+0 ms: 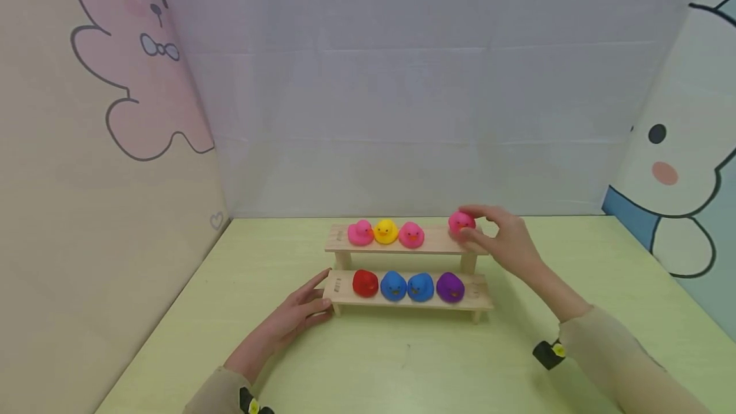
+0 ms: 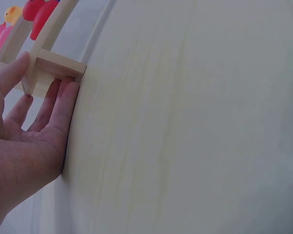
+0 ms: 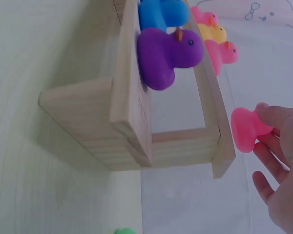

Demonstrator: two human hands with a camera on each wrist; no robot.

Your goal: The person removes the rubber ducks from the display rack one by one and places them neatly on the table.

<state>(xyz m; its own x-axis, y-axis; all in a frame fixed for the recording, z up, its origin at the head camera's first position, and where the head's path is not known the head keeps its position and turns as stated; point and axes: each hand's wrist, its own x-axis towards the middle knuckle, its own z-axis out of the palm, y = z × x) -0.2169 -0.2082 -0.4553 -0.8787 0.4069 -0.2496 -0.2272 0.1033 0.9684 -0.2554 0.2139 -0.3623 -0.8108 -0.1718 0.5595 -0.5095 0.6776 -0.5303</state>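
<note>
A two-tier wooden stand [image 1: 477, 299] holds rubber ducks in two rows. My right hand [image 1: 508, 241] pinches a pink rubber duck [image 1: 460, 222] between thumb and fingers at the right end of the upper shelf; in the right wrist view this duck [image 3: 243, 130] is close over the plank. Fairly straight fingers of my left hand [image 1: 299, 308] touch the left end of the lower shelf. The left wrist view has the left hand's fingertips [image 2: 71, 87] against the stand's leg [image 2: 61, 66]. Nearest the right wrist camera sits a purple duck [image 3: 158, 58].
Left on the upper shelf are a pink duck [image 1: 360, 233], a yellow duck [image 1: 386, 231] and another pink duck [image 1: 411, 235]. Below sit a red duck [image 1: 365, 283] and two blue ducks [image 1: 393, 286]. A pale wall stands behind the table [image 1: 402, 363]. Something green [image 3: 124, 231] shows low in the right wrist view.
</note>
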